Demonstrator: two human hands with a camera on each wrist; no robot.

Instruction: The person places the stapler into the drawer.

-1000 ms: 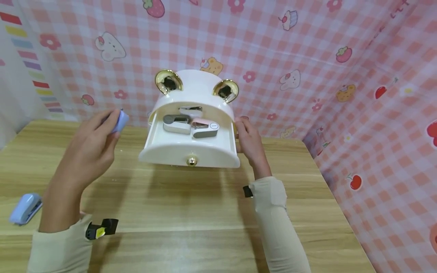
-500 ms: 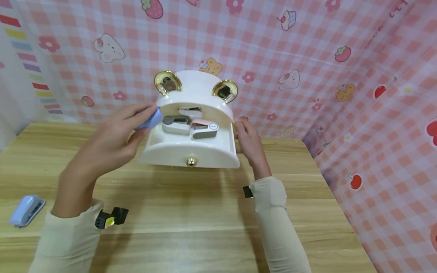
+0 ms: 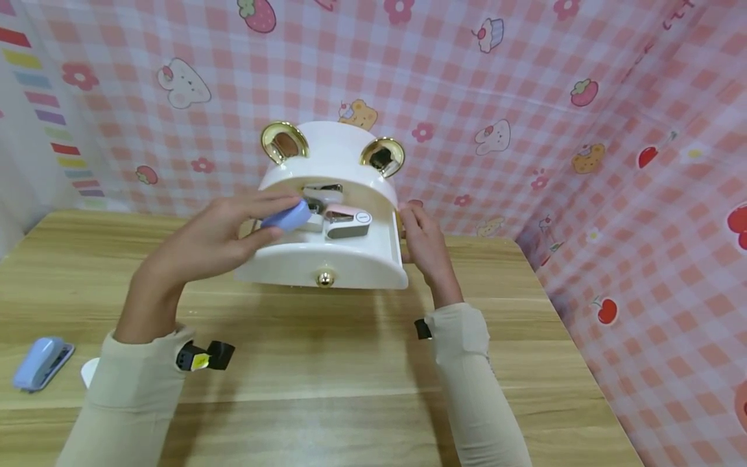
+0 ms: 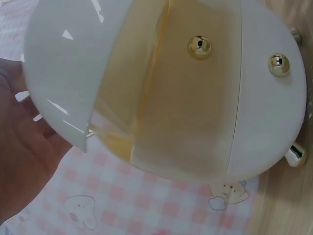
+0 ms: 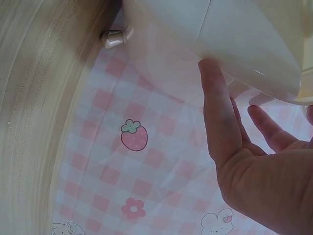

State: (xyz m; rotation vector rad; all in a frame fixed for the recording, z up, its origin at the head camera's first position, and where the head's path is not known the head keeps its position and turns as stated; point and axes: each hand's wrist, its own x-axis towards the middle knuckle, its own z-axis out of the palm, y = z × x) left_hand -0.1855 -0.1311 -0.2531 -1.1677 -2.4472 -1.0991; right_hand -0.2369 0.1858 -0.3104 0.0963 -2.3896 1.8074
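Observation:
My left hand (image 3: 216, 233) pinches a lavender-blue mini stapler (image 3: 288, 216) between thumb and fingers, over the left part of a pulled-out drawer (image 3: 318, 264). This drawer belongs to a white cabinet (image 3: 338, 152) with gold ears, seen from the front in the left wrist view. Inside lie a pink, white and grey mini stapler (image 3: 349, 222), a white one (image 3: 323, 190) behind it, and a grey and white one (image 3: 314, 222) partly hidden by the held stapler. Against the cabinet's right side rest the extended fingers of my right hand (image 5: 259, 161).
A light blue stapler (image 3: 42, 364) lies on the wooden table (image 3: 327, 376) at the left. Near it, a white object (image 3: 89, 371) shows partly behind my left sleeve. Checked pink cloth (image 3: 455, 78) hangs behind the cabinet and along the right side.
My left hand has carried the lavender-blue stapler rightward from beside the cabinet to over the drawer. The right hand stays at the cabinet's side. A white object now shows by the left sleeve.

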